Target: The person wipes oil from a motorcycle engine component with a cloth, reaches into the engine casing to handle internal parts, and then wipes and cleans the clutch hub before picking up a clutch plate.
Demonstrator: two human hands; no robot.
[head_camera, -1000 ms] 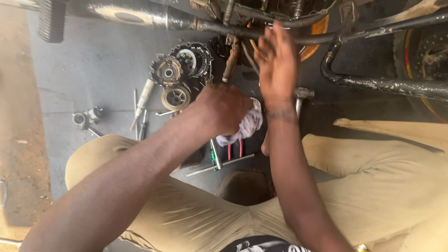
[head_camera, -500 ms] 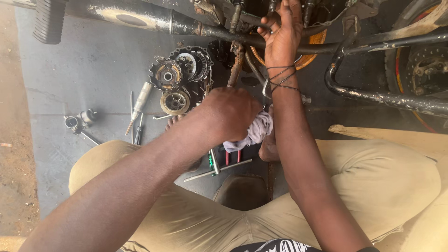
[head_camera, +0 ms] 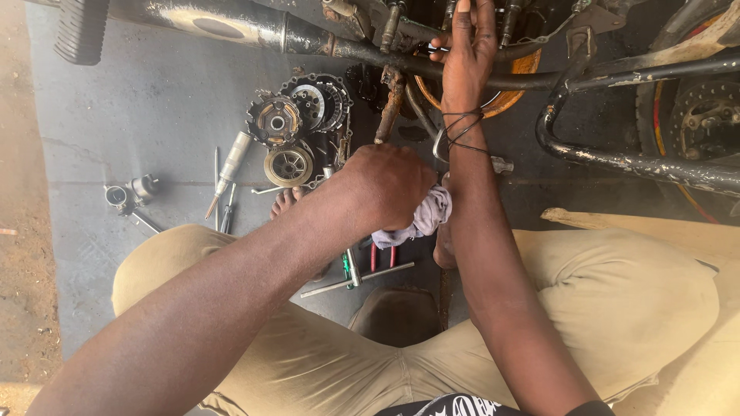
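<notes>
Taking the clutch parts [head_camera: 297, 131] on the floor [head_camera: 154, 92] as landmark: screwdrivers [head_camera: 227, 181] lie just left, sockets [head_camera: 127, 192] farther left, the frame tube [head_camera: 370, 50] behind, the T-wrench [head_camera: 356, 279] nearer the person.

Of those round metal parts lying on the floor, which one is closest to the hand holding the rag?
The pale ring-shaped disc, lowest of the cluster. It lies just left of the left hand with the rag; the darker toothed discs sit farther up.

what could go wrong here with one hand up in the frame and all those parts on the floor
The right hand reaches between greasy frame tubes, so fingers might get pinched or scraped. The left hand holds a rag that could snag. Loose clutch parts and tools lie near a bare foot, easy to kick or step on.
</notes>
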